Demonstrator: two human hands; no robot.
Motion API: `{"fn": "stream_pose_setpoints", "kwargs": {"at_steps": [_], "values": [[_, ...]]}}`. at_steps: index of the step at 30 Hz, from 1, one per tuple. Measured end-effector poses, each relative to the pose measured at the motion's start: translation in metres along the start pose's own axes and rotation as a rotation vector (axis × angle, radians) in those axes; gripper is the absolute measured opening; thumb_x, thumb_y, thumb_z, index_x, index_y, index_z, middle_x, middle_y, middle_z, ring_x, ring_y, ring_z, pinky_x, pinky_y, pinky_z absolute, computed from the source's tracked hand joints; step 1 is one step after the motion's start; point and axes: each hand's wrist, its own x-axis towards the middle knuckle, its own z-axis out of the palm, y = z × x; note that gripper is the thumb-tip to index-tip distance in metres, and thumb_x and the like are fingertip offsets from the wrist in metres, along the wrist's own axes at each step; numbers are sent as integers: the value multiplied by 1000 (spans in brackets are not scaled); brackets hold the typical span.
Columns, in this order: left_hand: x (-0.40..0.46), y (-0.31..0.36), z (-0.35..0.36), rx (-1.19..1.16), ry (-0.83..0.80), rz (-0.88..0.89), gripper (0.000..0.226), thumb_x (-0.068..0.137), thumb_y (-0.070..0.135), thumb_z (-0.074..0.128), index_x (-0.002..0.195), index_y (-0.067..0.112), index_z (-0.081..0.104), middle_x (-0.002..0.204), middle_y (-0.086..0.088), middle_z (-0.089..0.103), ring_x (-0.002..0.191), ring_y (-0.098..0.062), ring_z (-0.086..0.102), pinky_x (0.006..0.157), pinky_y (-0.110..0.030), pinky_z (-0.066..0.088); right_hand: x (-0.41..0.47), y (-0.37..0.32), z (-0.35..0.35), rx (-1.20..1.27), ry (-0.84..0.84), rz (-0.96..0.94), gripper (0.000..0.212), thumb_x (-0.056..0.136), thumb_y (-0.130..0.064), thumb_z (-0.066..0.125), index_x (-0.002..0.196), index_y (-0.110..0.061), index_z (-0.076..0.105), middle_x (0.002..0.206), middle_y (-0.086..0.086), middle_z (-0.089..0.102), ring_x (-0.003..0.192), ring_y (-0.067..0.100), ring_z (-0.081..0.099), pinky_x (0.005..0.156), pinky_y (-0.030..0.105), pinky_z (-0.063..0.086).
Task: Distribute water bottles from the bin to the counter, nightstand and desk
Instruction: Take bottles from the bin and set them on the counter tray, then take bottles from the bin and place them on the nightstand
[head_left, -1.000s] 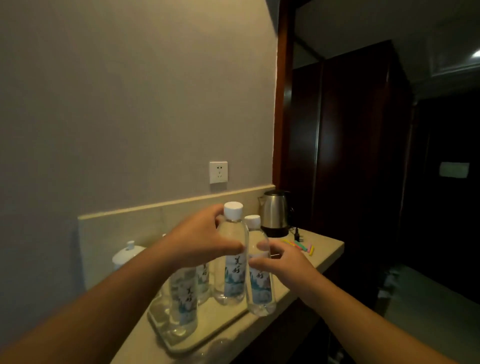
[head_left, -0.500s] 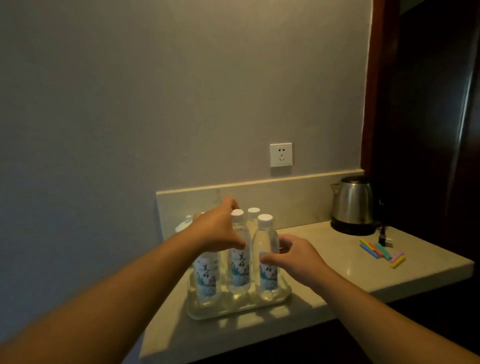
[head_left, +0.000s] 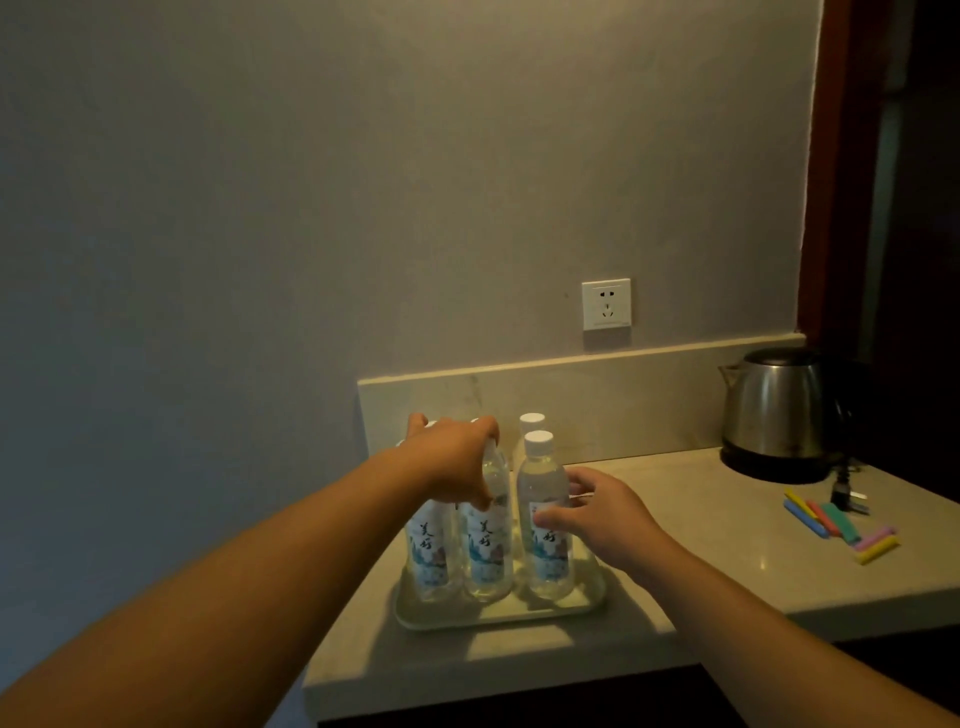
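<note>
left hand (head_left: 457, 462) gripping middle bottle (head_left: 485, 545) on tray (head_left: 498, 616); right hand (head_left: 605, 514) curling round right bottle (head_left: 545, 525), counter (head_left: 727, 545) underneath.

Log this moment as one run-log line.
stage: setting bottles on tray | left hand: grips middle bottle | right hand: holds right front bottle | site: counter
</note>
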Motion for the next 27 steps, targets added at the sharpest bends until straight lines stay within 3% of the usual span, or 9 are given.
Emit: {"fn": "stream_pose_setpoints", "kwargs": {"at_steps": [5,12,17,19,22,24,27], "values": [[6,-1,-1,47,-20,-21,75,77,43,81,139,29,42,138,-2,58,128,-28,49,110,-50,23,-2,3,2,-52,8,-33,33,79,-24,84,96,-40,61,99,-16,70,90,5,66,66,18,52],[6,-3,0,8,-28,-58,85,74,52,80,143,24,39,142,-2,56,132,-29,48,109,-50,23,4,4,3,-79,-3,-8,39,77,-26,85,102,-37,57,102,-14,67,89,5,65,66,18,52],[-2,-7,-10,-113,-16,-99,88,77,62,73,147,24,37,148,-2,51,135,-28,46,110,-49,26,-1,0,-4,-76,-30,-2,68,79,-31,83,135,-28,46,121,-6,58,104,13,58,66,18,50],[-8,-9,-15,-211,22,-130,85,79,68,67,146,24,38,147,-2,53,133,-27,49,111,-49,31,-9,-6,-3,-54,96,-72,56,87,-39,74,135,-29,46,125,-5,54,104,10,56,63,16,46],[-24,-13,-23,-319,138,-160,70,87,71,54,140,26,46,140,-1,59,126,-24,55,109,-48,33,-26,-20,6,87,353,-247,17,100,-38,55,114,-29,54,111,-2,61,93,9,60,63,15,46],[-40,-18,-26,-362,214,-189,61,91,68,50,134,25,52,132,-1,64,118,-22,59,107,-48,39,-40,-38,21,184,347,-325,5,103,-33,50,103,-32,55,98,-5,63,87,11,64,61,16,50],[-72,-37,-30,-418,313,-227,41,94,56,55,113,21,60,115,-4,68,102,-22,63,92,-45,52,-57,-69,61,271,216,-371,12,104,-27,48,99,-24,59,88,0,63,80,12,63,65,23,55]]}}
